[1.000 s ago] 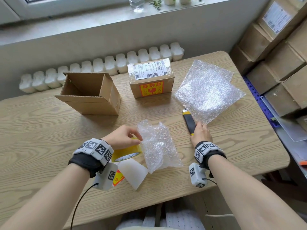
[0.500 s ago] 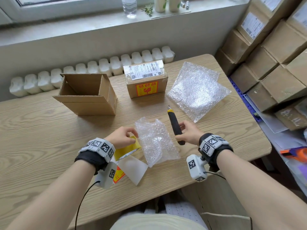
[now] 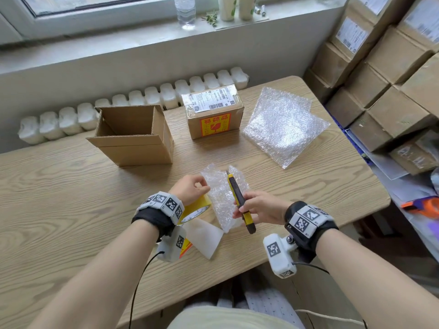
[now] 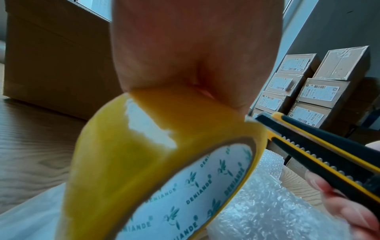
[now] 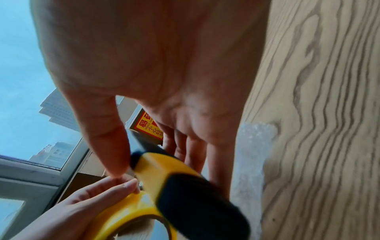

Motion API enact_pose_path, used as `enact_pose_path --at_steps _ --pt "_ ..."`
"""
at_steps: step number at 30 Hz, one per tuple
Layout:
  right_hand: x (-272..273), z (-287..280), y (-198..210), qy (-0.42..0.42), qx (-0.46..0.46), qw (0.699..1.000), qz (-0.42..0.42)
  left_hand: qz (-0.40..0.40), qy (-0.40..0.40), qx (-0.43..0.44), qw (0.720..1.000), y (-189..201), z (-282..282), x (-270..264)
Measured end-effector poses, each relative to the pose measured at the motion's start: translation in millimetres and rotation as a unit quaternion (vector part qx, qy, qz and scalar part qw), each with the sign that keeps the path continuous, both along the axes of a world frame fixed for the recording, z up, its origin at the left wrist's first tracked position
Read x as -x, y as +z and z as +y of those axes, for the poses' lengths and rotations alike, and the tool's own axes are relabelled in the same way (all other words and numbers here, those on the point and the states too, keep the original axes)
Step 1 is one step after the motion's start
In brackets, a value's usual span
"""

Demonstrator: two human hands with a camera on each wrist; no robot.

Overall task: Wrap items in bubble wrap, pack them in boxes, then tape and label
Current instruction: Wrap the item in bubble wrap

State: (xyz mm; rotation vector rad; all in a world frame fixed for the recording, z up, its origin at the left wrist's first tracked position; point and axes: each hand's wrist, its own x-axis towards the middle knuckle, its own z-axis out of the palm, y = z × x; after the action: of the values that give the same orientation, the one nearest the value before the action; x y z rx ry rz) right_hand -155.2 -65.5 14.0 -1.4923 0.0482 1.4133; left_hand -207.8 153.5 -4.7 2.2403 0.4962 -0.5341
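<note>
A bubble-wrapped bundle [image 3: 221, 198] lies on the wooden table [image 3: 59, 193] in front of me. My left hand [image 3: 190, 188] grips a yellow roll of tape [image 3: 197, 207] just left of the bundle; the left wrist view shows the roll [image 4: 144, 162] close up under the palm. My right hand [image 3: 259, 207] holds a yellow and black utility knife [image 3: 238, 200] above the bundle, its tip pointing away from me. The right wrist view has the knife handle [image 5: 185, 186] between thumb and fingers, next to the tape roll [image 5: 127, 211]. An open cardboard box [image 3: 133, 134] stands at the back left.
A sealed, labelled box with a red and yellow fragile sticker [image 3: 213, 110] sits at the back centre. Loose bubble wrap sheets [image 3: 282, 124] lie at the back right. A white paper piece [image 3: 204, 236] lies near my left wrist. Stacked parcels [image 3: 392, 67] fill the right side.
My right hand picked the knife up from the table beside the bubble wrap sheets and carried it left, over the bundle. My left hand stayed on the tape roll.
</note>
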Motion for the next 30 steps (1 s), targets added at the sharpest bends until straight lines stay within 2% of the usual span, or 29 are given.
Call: enact_pose_path --at_steps 9,13,22,30 --pt "16.8 5.6 1.6 0.024 -0.035 0.997 0.063 -0.021 0.019 -0.009 1.0 -1.7 -0.2 3.3" --pt "17.4 11.4 4.8 0.055 -0.027 0.996 0.059 -0.026 0.022 -0.02 0.999 0.5 -2.0 4.0" --pt "15.1 9.5 0.9 0.045 -0.013 0.997 0.063 -0.025 0.028 -0.047 0.998 1.6 -4.4 4.6" --pt "14.9 15.5 -0.4 0.059 -0.001 0.996 0.069 -0.023 0.002 -0.062 0.998 1.9 -9.6 5.0"
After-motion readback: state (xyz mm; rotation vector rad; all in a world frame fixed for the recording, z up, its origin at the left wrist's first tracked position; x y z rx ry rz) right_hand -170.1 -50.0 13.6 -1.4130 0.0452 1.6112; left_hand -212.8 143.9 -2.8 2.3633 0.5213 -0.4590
